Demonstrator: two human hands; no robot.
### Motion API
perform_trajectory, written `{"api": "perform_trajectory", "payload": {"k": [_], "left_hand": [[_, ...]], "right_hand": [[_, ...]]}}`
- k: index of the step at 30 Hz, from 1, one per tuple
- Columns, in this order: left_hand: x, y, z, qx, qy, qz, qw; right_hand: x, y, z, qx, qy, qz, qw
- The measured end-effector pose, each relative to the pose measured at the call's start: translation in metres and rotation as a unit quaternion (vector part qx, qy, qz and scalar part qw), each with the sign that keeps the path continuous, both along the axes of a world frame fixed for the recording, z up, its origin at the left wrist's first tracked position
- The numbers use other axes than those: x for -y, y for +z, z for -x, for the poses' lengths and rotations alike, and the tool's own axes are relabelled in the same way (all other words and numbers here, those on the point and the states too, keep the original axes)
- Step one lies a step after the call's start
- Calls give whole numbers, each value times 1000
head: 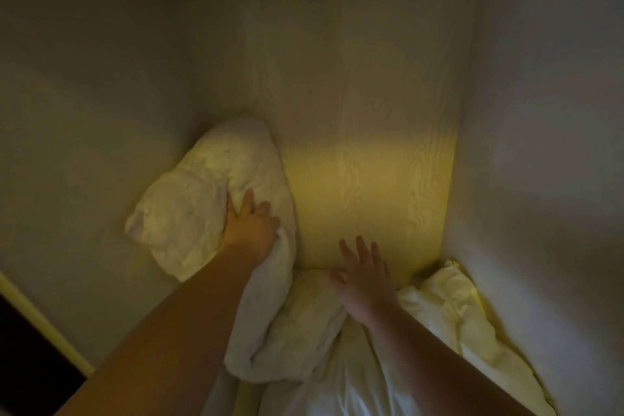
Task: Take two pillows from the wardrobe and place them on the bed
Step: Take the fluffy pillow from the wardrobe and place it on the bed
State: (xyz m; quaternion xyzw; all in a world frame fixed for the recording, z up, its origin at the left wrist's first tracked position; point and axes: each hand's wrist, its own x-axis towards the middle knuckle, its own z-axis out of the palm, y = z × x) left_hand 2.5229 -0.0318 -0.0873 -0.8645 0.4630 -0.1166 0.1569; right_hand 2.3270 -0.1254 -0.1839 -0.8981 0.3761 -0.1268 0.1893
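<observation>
Gripping a lumpy white pillow (209,199) with the left hand (250,224), lifting it against the wardrobe's left wall (84,145); reaching the right hand (363,284), fingers spread and holding nothing, over white bedding (449,307) below the wood-grain back panel (364,145).

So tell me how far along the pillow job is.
Nothing looks done yet: the view is inside the wardrobe, with no bed in sight. In hand: the left hand grips a lumpy white pillow against the left wall, while the open right hand reaches over the white bedding below. Left: carrying two pillows to the bed.
</observation>
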Motion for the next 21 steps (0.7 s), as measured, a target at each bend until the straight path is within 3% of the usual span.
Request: {"api": "perform_trajectory", "payload": {"k": [4,7,11,14,17,21], "left_hand": [[1,18,-2,-121,3,115,986],[3,44,-1,-159,-26,198,967],[8,90,7,-159,-109,311,931],[7,127,19,-180,-128,405,887],[3,151,33,-218,-122,478,842],[-1,160,45,-270,-103,527,799]], "right_hand": [[0,-10,-2,-26,-18,-60,998],[-3,-12,-10,4,-19,-133,991],[-18,3,-26,79,-28,-280,956],[-27,18,-37,182,-64,-378,905],[-26,39,-46,257,-74,-381,885],[-15,74,-43,391,-174,-332,841]]}}
